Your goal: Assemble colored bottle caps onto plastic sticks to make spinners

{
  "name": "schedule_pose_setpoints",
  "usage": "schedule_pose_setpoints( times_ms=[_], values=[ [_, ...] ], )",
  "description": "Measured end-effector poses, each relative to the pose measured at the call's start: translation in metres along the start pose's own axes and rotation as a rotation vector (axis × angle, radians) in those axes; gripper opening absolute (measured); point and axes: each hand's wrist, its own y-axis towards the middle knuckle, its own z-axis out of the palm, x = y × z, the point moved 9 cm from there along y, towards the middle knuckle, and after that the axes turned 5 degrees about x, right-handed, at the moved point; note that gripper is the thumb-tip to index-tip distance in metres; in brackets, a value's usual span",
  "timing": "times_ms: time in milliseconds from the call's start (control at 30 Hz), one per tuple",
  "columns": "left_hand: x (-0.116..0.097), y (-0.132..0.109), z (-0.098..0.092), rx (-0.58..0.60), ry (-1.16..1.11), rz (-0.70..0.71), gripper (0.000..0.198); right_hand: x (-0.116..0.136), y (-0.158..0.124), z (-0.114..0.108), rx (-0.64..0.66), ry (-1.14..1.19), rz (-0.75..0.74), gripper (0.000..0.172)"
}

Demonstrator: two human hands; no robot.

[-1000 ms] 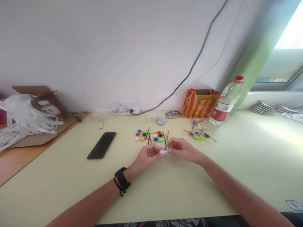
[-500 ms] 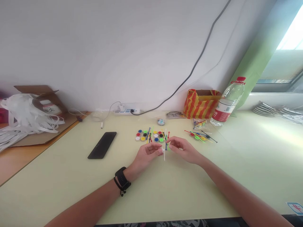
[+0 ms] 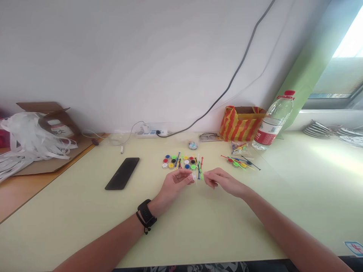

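My left hand (image 3: 176,186) pinches a small white plastic disc-shaped piece (image 3: 194,176) between thumb and fingers. A thin pale stick (image 3: 196,182), smeared and faint, shows at that piece. To its right my right hand (image 3: 222,182) hangs with curled fingers, apart from the white piece; nothing shows in it. Just beyond the hands lie two groups of coloured discs in clear round bases, among them a yellow disc (image 3: 171,166) and a green disc (image 3: 193,167). Thin coloured sticks lie beside them, including a blue stick (image 3: 199,172) and a red stick (image 3: 202,162).
A black phone (image 3: 122,173) lies at left. Farther right are more discs and sticks (image 3: 239,164), a small plastic bag (image 3: 240,148), a striped bag (image 3: 241,126) and a water bottle (image 3: 273,122). A round tin (image 3: 193,145) and power strip (image 3: 153,132) sit near the wall.
My right hand has drawn slightly right, away from the white stick, and its fingers have curled down. The stick, sharp and upright before, is now faint. My left hand keeps its pinch.
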Motion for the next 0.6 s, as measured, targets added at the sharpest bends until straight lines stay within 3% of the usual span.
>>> schedule_pose_setpoints(
  times_ms=[67,133,233,267,333,400,467,600],
  values=[
    [0.001,0.0,0.0,0.0,0.0,-0.017,0.032,-0.003,0.002,-0.006,-0.062,-0.076,0.001,0.058],
    [0.002,-0.001,0.001,0.007,-0.009,-0.041,0.033,-0.009,0.0,-0.028,-0.242,-0.257,0.015,0.056],
    [0.003,-0.001,0.002,0.014,-0.046,-0.075,0.034,-0.014,-0.024,-0.089,-0.728,-0.674,0.105,0.047],
    [0.003,-0.002,0.002,0.016,-0.059,-0.083,0.033,-0.017,-0.035,-0.107,-0.841,-0.782,0.157,0.043],
    [0.003,-0.002,0.004,0.023,-0.079,-0.093,0.033,-0.031,-0.051,-0.139,-0.94,-0.934,0.306,0.038],
    [0.003,-0.002,0.004,0.023,-0.09,-0.098,0.033,-0.052,-0.069,-0.165,-0.98,-1.008,0.52,0.048],
    [0.003,-0.002,0.003,0.018,-0.094,-0.099,0.034,-0.076,-0.081,-0.178,-0.935,-0.971,0.674,0.059],
    [0.003,-0.002,0.002,0.013,-0.116,-0.091,0.034,-0.106,-0.077,-0.167,-0.766,-0.921,0.767,0.066]
  ],
)
